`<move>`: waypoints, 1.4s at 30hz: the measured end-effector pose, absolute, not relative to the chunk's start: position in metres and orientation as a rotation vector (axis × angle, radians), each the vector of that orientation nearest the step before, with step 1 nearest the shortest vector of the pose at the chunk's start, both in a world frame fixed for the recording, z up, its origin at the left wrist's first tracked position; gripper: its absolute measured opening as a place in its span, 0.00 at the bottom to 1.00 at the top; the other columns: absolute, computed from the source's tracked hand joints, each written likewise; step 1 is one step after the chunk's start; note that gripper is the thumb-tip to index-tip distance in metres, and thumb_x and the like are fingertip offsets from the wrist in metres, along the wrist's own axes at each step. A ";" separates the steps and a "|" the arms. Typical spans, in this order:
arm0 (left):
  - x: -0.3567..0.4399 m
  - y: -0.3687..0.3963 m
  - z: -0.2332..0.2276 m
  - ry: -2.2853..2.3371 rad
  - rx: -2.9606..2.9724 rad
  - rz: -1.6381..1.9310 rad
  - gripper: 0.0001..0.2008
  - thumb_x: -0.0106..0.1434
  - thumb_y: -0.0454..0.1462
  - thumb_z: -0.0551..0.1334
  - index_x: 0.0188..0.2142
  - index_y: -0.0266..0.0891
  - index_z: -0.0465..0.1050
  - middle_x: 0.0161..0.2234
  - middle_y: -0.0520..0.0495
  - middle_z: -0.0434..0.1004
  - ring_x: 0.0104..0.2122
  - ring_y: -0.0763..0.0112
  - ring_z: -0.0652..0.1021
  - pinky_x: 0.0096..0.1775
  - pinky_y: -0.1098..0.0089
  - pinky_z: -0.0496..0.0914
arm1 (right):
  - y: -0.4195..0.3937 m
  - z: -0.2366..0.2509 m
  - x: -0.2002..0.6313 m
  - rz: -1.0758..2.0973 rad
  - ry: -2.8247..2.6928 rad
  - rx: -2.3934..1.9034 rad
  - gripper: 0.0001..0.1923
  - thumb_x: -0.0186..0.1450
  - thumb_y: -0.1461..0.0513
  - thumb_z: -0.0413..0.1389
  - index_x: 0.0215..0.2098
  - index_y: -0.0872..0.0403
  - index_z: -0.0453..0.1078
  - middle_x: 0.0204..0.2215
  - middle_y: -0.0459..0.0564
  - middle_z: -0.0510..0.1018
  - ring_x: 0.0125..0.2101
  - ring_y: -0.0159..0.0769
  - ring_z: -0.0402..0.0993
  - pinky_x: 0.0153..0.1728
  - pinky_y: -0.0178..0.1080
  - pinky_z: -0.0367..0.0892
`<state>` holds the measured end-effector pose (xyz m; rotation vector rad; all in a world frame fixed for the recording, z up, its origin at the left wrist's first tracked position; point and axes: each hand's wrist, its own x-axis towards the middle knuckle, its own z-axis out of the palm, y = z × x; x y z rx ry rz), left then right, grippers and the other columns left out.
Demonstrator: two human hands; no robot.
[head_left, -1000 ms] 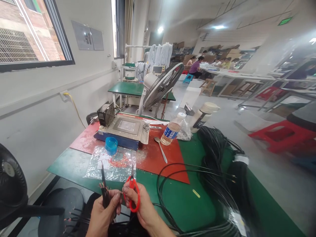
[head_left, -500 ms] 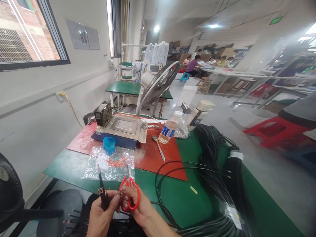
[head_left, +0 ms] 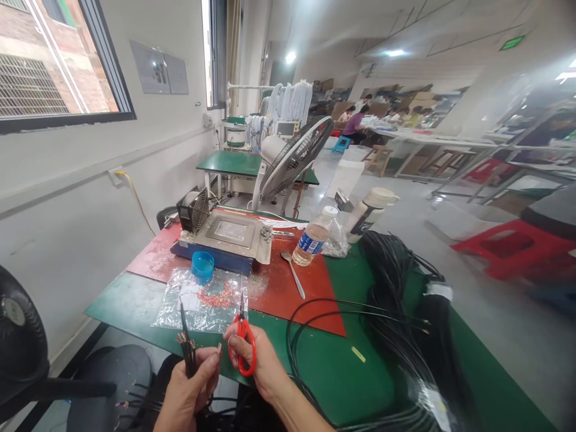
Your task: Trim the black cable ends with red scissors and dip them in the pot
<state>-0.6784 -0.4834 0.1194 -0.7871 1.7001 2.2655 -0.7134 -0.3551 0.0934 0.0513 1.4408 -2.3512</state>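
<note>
A small bunch of black cables (head_left: 188,355) with bare coppery wire ends is held upright in my left hand (head_left: 193,384), whose thumb and forefinger pinch another short wire end. Close on its right, my right hand (head_left: 256,354) grips red-handled scissors (head_left: 243,342), their blades together and pointing away from me. Beyond both hands, a clear plastic bag (head_left: 171,312) lies flat on the table edge, with small reddish scraps (head_left: 218,294) scattered over it. A round blue container (head_left: 203,267) stands at the bag's far side.
A flat heating device (head_left: 216,255) with a small fan sits on the red mat (head_left: 274,306). A spoon (head_left: 294,276), a bottle (head_left: 310,240) and a thermos (head_left: 366,216) stand or lie nearby. Thick coils of black cable (head_left: 391,288) cover the green table's right side.
My right hand has moved slightly right with the scissors, away from my left hand. The wire end between my left fingertips now shows, and the cables' wire ends have fanned out more.
</note>
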 end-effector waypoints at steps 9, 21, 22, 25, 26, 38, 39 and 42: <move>-0.678 -0.485 0.103 1.760 -0.627 2.282 0.26 0.38 0.51 0.72 0.27 0.30 0.76 0.14 0.55 0.58 0.16 0.81 0.58 0.20 0.76 0.49 | -0.352 0.091 -0.709 -2.196 1.498 0.075 0.22 0.47 0.50 0.66 0.29 0.60 0.70 0.14 0.41 0.64 0.14 0.24 0.56 0.15 0.29 0.48; -0.692 -0.493 0.101 1.788 -0.831 2.321 0.26 0.38 0.50 0.72 0.32 0.32 0.77 0.15 0.56 0.56 0.17 0.83 0.56 0.20 0.78 0.47 | -0.334 0.105 -0.716 -1.743 2.241 -0.388 0.16 0.59 0.50 0.56 0.35 0.54 0.68 0.27 0.44 0.65 0.27 0.29 0.59 0.28 0.31 0.54; -0.694 -0.494 0.101 1.779 -0.845 2.340 0.26 0.38 0.50 0.72 0.32 0.32 0.77 0.15 0.56 0.56 0.17 0.82 0.56 0.20 0.78 0.47 | -0.330 0.107 -0.715 -1.637 2.295 -0.435 0.15 0.58 0.51 0.57 0.34 0.54 0.67 0.29 0.44 0.66 0.29 0.29 0.59 0.29 0.31 0.54; -0.699 -0.494 0.098 1.779 -0.838 2.344 0.25 0.38 0.49 0.72 0.32 0.33 0.77 0.16 0.56 0.56 0.18 0.82 0.56 0.20 0.78 0.49 | -0.324 0.110 -0.710 -1.360 2.369 -0.464 0.15 0.58 0.51 0.56 0.27 0.54 0.62 0.26 0.42 0.64 0.28 0.29 0.58 0.28 0.32 0.51; -0.700 -0.494 0.097 1.787 -0.829 2.333 0.25 0.39 0.50 0.72 0.32 0.33 0.77 0.16 0.56 0.57 0.18 0.81 0.57 0.20 0.78 0.49 | -0.324 0.109 -0.710 -1.303 2.389 -0.466 0.16 0.58 0.52 0.56 0.25 0.55 0.60 0.25 0.42 0.63 0.27 0.29 0.57 0.28 0.32 0.50; -0.714 -0.501 0.082 1.997 -0.696 2.189 0.26 0.39 0.50 0.71 0.31 0.32 0.78 0.27 0.45 0.77 0.28 0.68 0.71 0.31 0.72 0.64 | -0.324 0.096 -0.720 -1.237 2.407 -0.452 0.24 0.60 0.49 0.54 0.19 0.56 0.52 0.18 0.39 0.54 0.22 0.25 0.49 0.24 0.32 0.43; -0.714 -0.500 0.084 1.998 -0.691 2.194 0.25 0.39 0.50 0.72 0.31 0.31 0.78 0.26 0.45 0.77 0.28 0.68 0.71 0.31 0.72 0.64 | -0.324 0.096 -0.720 -1.253 2.393 -0.443 0.24 0.60 0.48 0.54 0.19 0.56 0.51 0.18 0.40 0.53 0.22 0.25 0.49 0.23 0.32 0.43; -0.716 -0.495 0.089 2.040 -0.694 2.205 0.24 0.39 0.49 0.72 0.30 0.31 0.78 0.21 0.47 0.75 0.24 0.68 0.70 0.27 0.71 0.62 | -0.323 0.096 -0.721 -1.293 2.359 -0.436 0.26 0.60 0.47 0.53 0.18 0.55 0.50 0.18 0.40 0.52 0.21 0.25 0.48 0.23 0.32 0.42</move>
